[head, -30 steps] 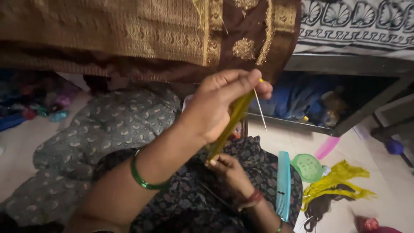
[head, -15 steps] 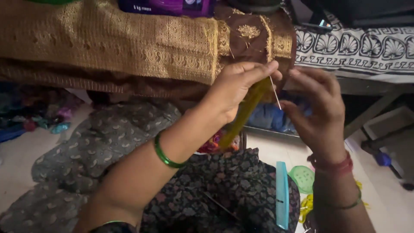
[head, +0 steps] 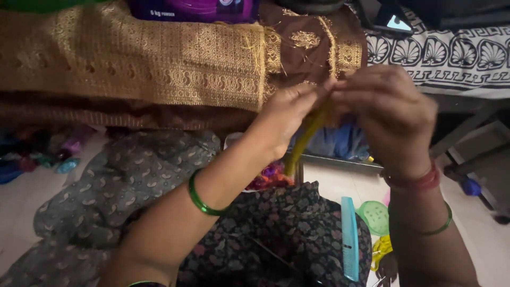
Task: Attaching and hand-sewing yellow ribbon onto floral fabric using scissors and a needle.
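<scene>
Since the earlier frame, right hand (head: 385, 114) has closed onto left hand (head: 287, 119), both sets of fingers pinching the soft, light yellow-green strip (head: 305, 139) top below the brown gold-trimmed cloth (head: 159, 64).

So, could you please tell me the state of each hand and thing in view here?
left hand: raised, fingers pinching the yellow-green strip's top
right hand: raised, fingers meeting the left at the strip
yellow-green strip: hanging, slanted, blurred
blue comb: lying flat on the dark patterned cloth
gold brocade fabric: folded, draped over an edge
</scene>
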